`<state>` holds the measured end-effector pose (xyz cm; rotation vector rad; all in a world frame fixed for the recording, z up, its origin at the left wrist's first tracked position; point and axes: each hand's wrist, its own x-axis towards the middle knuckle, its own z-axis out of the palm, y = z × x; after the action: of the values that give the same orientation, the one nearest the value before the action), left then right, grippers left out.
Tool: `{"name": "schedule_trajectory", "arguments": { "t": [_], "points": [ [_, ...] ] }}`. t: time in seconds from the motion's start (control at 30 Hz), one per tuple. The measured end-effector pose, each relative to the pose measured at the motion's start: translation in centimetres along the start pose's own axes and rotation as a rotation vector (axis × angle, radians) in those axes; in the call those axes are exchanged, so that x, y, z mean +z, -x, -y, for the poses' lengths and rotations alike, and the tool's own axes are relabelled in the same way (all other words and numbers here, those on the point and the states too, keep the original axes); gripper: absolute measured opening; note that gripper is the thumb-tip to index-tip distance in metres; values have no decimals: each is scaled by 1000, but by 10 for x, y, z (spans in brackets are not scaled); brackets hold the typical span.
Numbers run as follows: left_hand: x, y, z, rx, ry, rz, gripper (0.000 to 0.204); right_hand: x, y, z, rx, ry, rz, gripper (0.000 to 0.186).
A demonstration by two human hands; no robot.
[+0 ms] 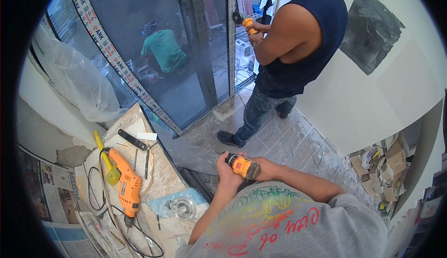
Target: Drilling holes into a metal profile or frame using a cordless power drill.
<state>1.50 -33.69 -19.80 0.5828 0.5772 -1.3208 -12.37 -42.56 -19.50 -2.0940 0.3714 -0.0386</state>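
At centre, forearms [305, 180] converging, hands [227, 172] clasping drill [241, 166]

The power tool [243, 166] is orange and black, the drill [130, 188] orange, the shirt [291, 218] grey with multicoloured print.

Short power tool [245, 166]: hard plastic casing, low sheen. Drill [130, 183]: smooth orange plastic body, metal-looking chuck [129, 221]. Worktop [164, 176]: rough wood, powdery. Draped sheet [86, 85]: clear plastic, crumpled, glossy. Door pane [130, 16]: smooth, reflective glass. Floor [270, 139]: dusty tile. Boxes [397, 154]: torn cardboard. Shirt [302, 218]: matt cloth.
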Motion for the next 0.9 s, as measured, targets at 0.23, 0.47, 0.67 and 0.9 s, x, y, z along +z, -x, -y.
{"name": "schedule_trajectory", "arguments": {
  "t": [0.23, 0.47, 0.67, 0.9],
  "points": [
    [2, 1, 0, -9, 13, -9, 41, -1, 1, 2, 0, -1, -2, 44],
    [0, 1, 0, 1, -13, -1, 40, -4, 2, 7, 16, 26, 17, 45],
    [1, -1, 0, -16, -6, 19, 39, -1, 1, -3, 1, 107, 56, 47],
    [-2, -1, 0, 3, -9, 19, 38, -5, 1, 9, 40, 91, 76, 47]
  ]
}}
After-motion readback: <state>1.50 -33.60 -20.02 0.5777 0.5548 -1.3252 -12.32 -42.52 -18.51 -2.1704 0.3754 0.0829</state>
